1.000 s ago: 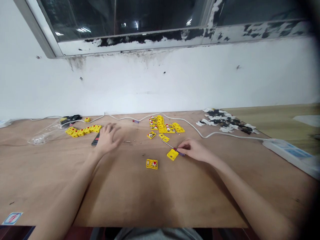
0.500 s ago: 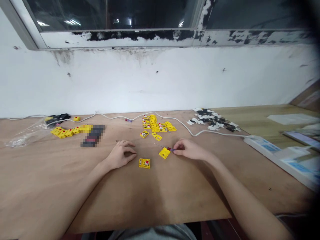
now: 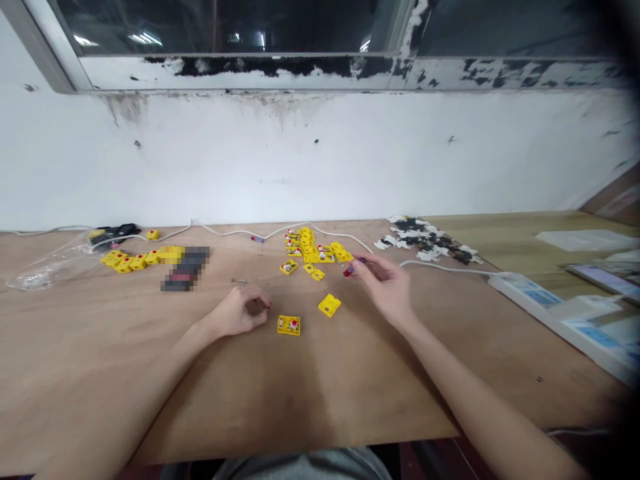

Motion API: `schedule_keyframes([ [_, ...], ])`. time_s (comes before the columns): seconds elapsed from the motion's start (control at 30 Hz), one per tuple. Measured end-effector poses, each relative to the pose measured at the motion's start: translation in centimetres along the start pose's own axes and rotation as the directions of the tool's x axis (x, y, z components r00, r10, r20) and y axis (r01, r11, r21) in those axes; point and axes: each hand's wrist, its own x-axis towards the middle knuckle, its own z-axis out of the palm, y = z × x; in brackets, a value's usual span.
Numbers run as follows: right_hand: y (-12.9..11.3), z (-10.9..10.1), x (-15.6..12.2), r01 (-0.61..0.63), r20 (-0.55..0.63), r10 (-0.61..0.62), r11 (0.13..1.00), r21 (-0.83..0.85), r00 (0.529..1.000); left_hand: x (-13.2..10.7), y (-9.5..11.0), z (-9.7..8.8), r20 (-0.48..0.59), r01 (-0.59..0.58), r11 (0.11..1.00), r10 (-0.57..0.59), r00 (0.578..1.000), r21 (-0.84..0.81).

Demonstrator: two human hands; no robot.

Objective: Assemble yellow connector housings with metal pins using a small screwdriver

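Right hand fingers pinching small screwdriver; left hand curled, grip unclear, near yellow module.

Plywood tabletop: bare wood, matt, faint grain. Yellow plastic block: smooth, slight gloss. Screwdriver handle: glossy red plastic. White cable: smooth sheath. Clear plastic bag: thin crinkled film. Wall: matt white paint, stained. Window frame: rough, flaking white paint.
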Motion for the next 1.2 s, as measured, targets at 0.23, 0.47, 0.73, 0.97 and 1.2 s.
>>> schedule_keyframes([
  [0.23,-0.1,0.8,-1.6,0.129,0.106,-0.121,0.989,-0.073,0.987,-0.1,0.6,-0.2,0.105,0.004,1.0,-0.006,0.994,0.02],
  [0.47,-0.3,2.1,-2.9,0.178,0.268,-0.136,0.974,-0.139,0.954,0.2,1.1,-0.5,0.204,0.025,0.996,-0.042,0.978,0.084],
  [0.73,-1.0,2.8,-3.7,0.241,0.388,-0.182,0.965,-0.108,0.904,-0.1,-0.3,-0.3,0.17,0.224,0.971,-0.208,0.963,-0.08],
  [0.97,-2.3,8.3,-3.9,0.15,0.313,-0.189,0.978,0.143,0.931,-0.1,0.1,-0.4,0.156,0.31,0.941,-0.289,0.945,-0.135],
  [1.2,-0.7,11.2,-4.3,0.186,0.394,-0.204,0.979,0.084,0.896,-0.2,0.6,-0.8,0.168,0.37,0.926,-0.354,0.92,-0.074],
])
